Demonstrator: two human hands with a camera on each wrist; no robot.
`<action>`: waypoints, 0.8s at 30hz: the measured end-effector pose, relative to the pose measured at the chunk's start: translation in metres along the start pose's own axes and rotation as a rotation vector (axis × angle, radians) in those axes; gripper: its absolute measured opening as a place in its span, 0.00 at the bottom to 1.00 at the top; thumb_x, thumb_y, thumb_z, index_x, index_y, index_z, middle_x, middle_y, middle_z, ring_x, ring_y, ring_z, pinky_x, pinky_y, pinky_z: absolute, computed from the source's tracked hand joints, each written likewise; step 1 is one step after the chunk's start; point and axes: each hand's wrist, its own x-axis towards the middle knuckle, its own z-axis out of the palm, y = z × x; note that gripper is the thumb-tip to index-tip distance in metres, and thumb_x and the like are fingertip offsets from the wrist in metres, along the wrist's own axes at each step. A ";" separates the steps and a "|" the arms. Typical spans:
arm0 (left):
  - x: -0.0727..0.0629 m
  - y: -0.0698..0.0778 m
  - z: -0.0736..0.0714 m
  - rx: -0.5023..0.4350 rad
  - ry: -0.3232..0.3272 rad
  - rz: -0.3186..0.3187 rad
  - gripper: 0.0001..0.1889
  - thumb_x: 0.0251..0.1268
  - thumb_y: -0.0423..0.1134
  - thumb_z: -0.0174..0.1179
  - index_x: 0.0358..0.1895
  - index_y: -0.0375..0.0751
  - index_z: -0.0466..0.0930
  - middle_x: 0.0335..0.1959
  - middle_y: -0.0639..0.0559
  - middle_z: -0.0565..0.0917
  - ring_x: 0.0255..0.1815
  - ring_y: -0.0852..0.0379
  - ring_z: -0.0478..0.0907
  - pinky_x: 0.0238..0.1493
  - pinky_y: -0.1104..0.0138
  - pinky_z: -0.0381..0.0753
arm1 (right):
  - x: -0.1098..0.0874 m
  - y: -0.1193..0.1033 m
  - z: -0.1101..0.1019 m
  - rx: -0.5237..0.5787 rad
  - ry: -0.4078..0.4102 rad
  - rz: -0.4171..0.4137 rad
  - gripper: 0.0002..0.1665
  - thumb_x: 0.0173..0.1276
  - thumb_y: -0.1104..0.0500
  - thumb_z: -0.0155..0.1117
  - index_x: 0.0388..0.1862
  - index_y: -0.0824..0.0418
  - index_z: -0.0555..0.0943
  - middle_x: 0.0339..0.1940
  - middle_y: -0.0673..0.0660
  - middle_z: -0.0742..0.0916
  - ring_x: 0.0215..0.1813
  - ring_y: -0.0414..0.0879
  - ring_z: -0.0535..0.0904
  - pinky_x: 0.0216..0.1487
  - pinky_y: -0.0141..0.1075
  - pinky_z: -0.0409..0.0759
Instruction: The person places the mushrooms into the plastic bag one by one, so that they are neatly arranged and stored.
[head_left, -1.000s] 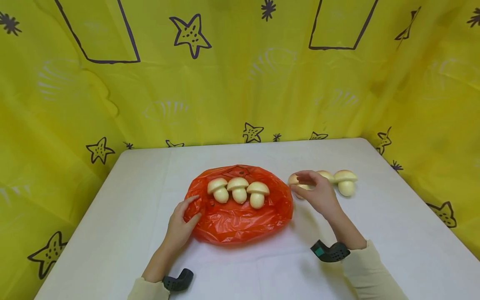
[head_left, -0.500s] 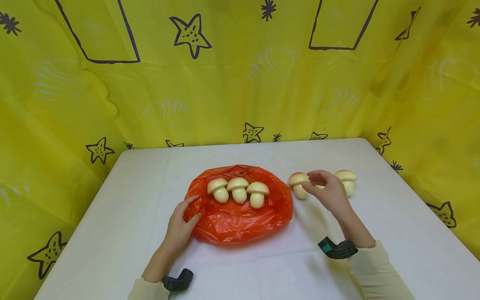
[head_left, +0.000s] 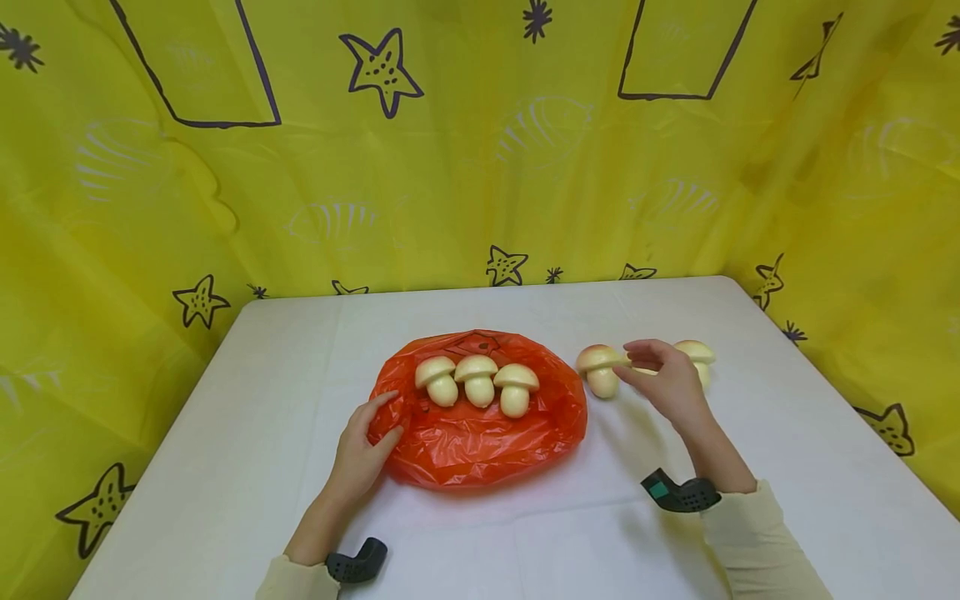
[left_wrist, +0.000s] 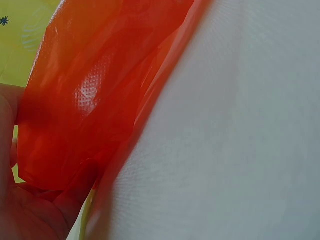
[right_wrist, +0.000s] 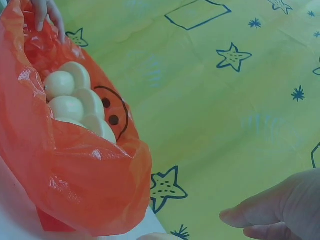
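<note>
A red plastic bag lies spread with its mouth up, and three pale toy mushrooms sit in a row inside it. My left hand holds the bag's left edge; in the left wrist view the thumb shows dimly through the red film. To the right of the bag my right hand hovers with fingers loosely bent and nothing in them. One mushroom stands just left of its fingertips. Another mushroom lies beyond the hand, partly covered, and one between them is mostly hidden.
A white-covered table carries everything. A yellow curtain with drawn stars rises behind and at both sides. Dark cameras are strapped to both wrists, such as the right wrist camera.
My right hand has moved rightward, away from the bag, uncovering the nearest loose mushroom and covering more of the others. The left hand and the bag have stayed in place.
</note>
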 end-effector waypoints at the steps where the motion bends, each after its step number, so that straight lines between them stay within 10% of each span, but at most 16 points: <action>1: 0.000 0.000 0.000 0.000 -0.001 -0.002 0.23 0.59 0.30 0.56 0.60 0.43 0.69 0.57 0.40 0.68 0.60 0.44 0.62 0.56 0.45 0.66 | 0.001 0.000 0.000 -0.002 -0.003 0.001 0.26 0.59 0.59 0.66 0.52 0.73 0.74 0.49 0.72 0.78 0.51 0.62 0.75 0.42 0.36 0.79; 24: 0.000 0.002 0.000 0.004 -0.001 0.001 0.23 0.60 0.30 0.56 0.60 0.43 0.69 0.58 0.39 0.68 0.60 0.43 0.62 0.58 0.45 0.63 | 0.018 0.018 0.007 -0.029 -0.077 0.024 0.26 0.57 0.62 0.66 0.53 0.75 0.73 0.51 0.73 0.77 0.53 0.65 0.71 0.51 0.51 0.73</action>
